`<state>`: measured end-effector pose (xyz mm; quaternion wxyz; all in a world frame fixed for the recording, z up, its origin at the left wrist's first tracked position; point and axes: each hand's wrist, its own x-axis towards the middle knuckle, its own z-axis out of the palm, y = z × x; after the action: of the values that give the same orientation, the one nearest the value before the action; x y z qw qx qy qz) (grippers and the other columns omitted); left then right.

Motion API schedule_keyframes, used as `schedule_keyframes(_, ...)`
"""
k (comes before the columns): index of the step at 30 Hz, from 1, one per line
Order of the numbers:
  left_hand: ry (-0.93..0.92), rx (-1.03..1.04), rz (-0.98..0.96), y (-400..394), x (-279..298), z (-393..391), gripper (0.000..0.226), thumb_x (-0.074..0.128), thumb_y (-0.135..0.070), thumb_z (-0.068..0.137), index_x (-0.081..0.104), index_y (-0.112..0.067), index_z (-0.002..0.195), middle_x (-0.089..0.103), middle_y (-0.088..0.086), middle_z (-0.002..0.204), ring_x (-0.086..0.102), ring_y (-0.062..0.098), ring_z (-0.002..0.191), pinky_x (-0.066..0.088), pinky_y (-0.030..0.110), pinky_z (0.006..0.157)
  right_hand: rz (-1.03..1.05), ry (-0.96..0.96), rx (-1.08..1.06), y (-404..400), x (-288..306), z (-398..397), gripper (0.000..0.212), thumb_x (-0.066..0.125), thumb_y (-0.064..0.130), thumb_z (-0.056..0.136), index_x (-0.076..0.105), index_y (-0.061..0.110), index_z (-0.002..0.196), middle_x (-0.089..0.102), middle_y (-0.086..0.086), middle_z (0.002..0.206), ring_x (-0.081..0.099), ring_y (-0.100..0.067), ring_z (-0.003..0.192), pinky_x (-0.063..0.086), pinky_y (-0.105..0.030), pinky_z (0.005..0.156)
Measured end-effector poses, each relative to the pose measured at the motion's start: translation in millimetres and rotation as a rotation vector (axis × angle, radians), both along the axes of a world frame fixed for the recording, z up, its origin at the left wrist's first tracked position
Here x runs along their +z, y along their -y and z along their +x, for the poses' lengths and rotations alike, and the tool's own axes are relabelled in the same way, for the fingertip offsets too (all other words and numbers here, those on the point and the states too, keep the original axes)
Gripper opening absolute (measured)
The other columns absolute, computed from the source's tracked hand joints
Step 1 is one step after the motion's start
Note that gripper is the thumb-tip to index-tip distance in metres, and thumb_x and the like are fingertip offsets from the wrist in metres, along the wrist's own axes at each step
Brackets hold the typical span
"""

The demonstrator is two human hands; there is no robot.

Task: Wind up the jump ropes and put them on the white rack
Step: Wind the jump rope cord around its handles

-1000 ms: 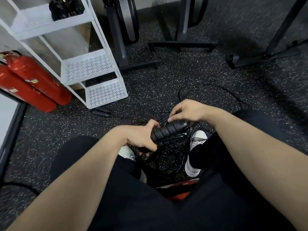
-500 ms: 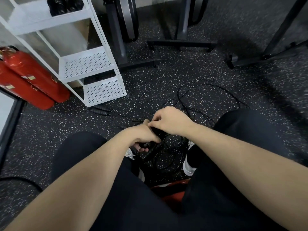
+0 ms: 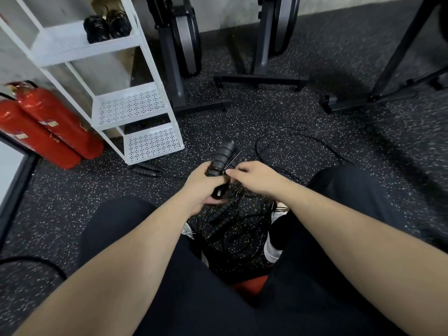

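My left hand (image 3: 202,184) grips a pair of black ribbed jump-rope handles (image 3: 221,157) that stick up and away from it. My right hand (image 3: 252,177) pinches the thin black cord right beside those handles. The loose cord (image 3: 298,139) loops across the speckled floor beyond my hands. Two more black handles (image 3: 218,221) lie in a cord tangle between my feet, and another pair (image 3: 145,169) lies by the foot of the white rack (image 3: 135,110). Two wound black ropes (image 3: 106,27) sit on the rack's upper shelf.
Two red fire extinguishers (image 3: 48,127) lean left of the rack. Grey exercise-machine frames (image 3: 261,78) stand along the far wall, with another stand (image 3: 373,98) at right. My knees in black trousers flank the tangle, and a thick black cable (image 3: 36,263) lies at lower left.
The handles swung from lying sideways to pointing up and away. My right hand moved over them and then out to the cord beside them. The view tilted up toward the rack.
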<state>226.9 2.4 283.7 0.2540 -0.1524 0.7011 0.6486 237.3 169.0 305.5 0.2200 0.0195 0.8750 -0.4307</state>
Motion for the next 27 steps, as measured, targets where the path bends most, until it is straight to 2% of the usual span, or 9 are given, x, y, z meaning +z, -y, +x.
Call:
schedule_keyframes(2, 0.019, -0.016, 0.037, -4.1, 2.7, 5.0, 0.050, 0.075, -0.005, 0.091, 0.051, -0.029, 0.127, 0.065, 0.005, 0.116, 0.072, 0.028, 0.091, 0.065, 0.046, 0.067, 0.005, 0.003, -0.012, -5.6, 0.8, 3.5, 0.037, 0.053, 0.050, 0.100, 0.068, 0.021, 0.081, 0.046, 0.009, 0.053, 0.038, -0.010, 0.047, 0.031, -0.028, 0.051)
schedule_keyframes(5, 0.093, -0.017, 0.105, -7.0, 5.8, 8.9, 0.045, 0.065, 0.002, 0.095, 0.049, -0.018, 0.132, 0.066, 0.011, 0.101, 0.066, 0.025, 0.069, 0.058, 0.038, 0.057, -0.064, -0.046, 0.047, -6.1, 1.8, 10.5, 0.036, 0.048, 0.043, 0.105, 0.067, 0.024, 0.080, 0.048, 0.007, 0.060, 0.040, -0.008, 0.049, 0.034, -0.028, 0.055)
schedule_keyframes(8, 0.149, 0.036, 0.168, -0.4, 13.3, 7.5, 0.043, 0.056, 0.011, 0.092, 0.049, -0.015, 0.126, 0.064, 0.014, 0.095, 0.061, 0.026, 0.078, 0.055, 0.038, 0.061, -0.170, -0.019, 0.105, -2.0, 0.9, 16.4, 0.031, 0.044, 0.035, 0.108, 0.069, 0.021, 0.097, 0.048, 0.016, 0.054, 0.039, -0.005, 0.050, 0.034, -0.026, 0.055)
schedule_keyframes(11, 0.185, 0.029, 0.246, 10.7, 21.5, 9.8, 0.034, 0.056, 0.011, 0.092, 0.054, -0.014, 0.115, 0.069, 0.014, 0.087, 0.063, 0.024, 0.080, 0.053, 0.038, 0.066, -0.167, 0.006, 0.095, 0.0, 1.0, 19.0, 0.029, 0.045, 0.037, 0.107, 0.068, 0.023, 0.096, 0.048, 0.016, 0.053, 0.039, -0.009, 0.054, 0.034, -0.026, 0.055)
schedule_keyframes(13, 0.211, 0.028, 0.314, 15.6, 24.5, 12.4, 0.034, 0.057, 0.010, 0.094, 0.053, -0.015, 0.117, 0.069, 0.020, 0.100, 0.065, 0.026, 0.082, 0.052, 0.037, 0.063, -0.154, 0.039, 0.060, -0.3, 1.5, 18.8, 0.028, 0.048, 0.043, 0.105, 0.064, 0.023, 0.094, 0.049, 0.014, 0.058, 0.040, -0.012, 0.055, 0.033, -0.027, 0.054)
schedule_keyframes(16, 0.178, 0.043, 0.364, 19.5, 26.7, 14.6, 0.033, 0.057, 0.008, 0.095, 0.050, -0.015, 0.117, 0.064, 0.023, 0.111, 0.066, 0.027, 0.080, 0.052, 0.033, 0.060, -0.176, 0.156, -0.002, -0.2, -0.2, 19.9, 0.034, 0.051, 0.053, 0.101, 0.057, 0.023, 0.115, 0.047, 0.013, 0.058, 0.037, -0.007, 0.050, 0.031, -0.021, 0.049)
schedule_keyframes(19, 0.141, 0.025, 0.408, 22.0, 31.0, 16.3, 0.030, 0.056, 0.005, 0.097, 0.050, -0.015, 0.118, 0.066, 0.020, 0.107, 0.068, 0.025, 0.073, 0.051, 0.027, 0.054, -0.364, 0.221, -0.025, -1.7, -5.0, 17.4, 0.049, 0.057, 0.054, 0.098, 0.051, 0.029, 0.139, 0.041, 0.013, 0.055, 0.031, -0.006, 0.049, 0.025, -0.022, 0.047)
schedule_keyframes(24, 0.134, 0.035, 0.478, 26.1, 36.8, 18.5, 0.035, 0.062, -0.001, 0.093, 0.049, -0.020, 0.119, 0.068, 0.019, 0.103, 0.069, 0.026, 0.072, 0.052, 0.025, 0.049, -0.579, 0.182, -0.085, -1.3, -3.2, 18.4, 0.032, 0.068, 0.040, 0.094, 0.070, 0.021, 0.120, 0.034, 0.010, 0.055, 0.023, -0.008, 0.051, 0.017, -0.023, 0.049)
schedule_keyframes(27, 0.107, 0.058, 0.538, 21.4, 37.4, 21.1, 0.036, 0.071, -0.022, 0.084, 0.053, -0.017, 0.114, 0.073, 0.017, 0.100, 0.071, 0.027, 0.077, 0.058, 0.028, 0.055, -0.628, 0.149, -0.193, -1.4, -4.5, 18.2, 0.034, 0.073, 0.035, 0.091, 0.070, 0.019, 0.121, 0.035, 0.011, 0.052, 0.024, -0.007, 0.048, 0.018, -0.022, 0.048)
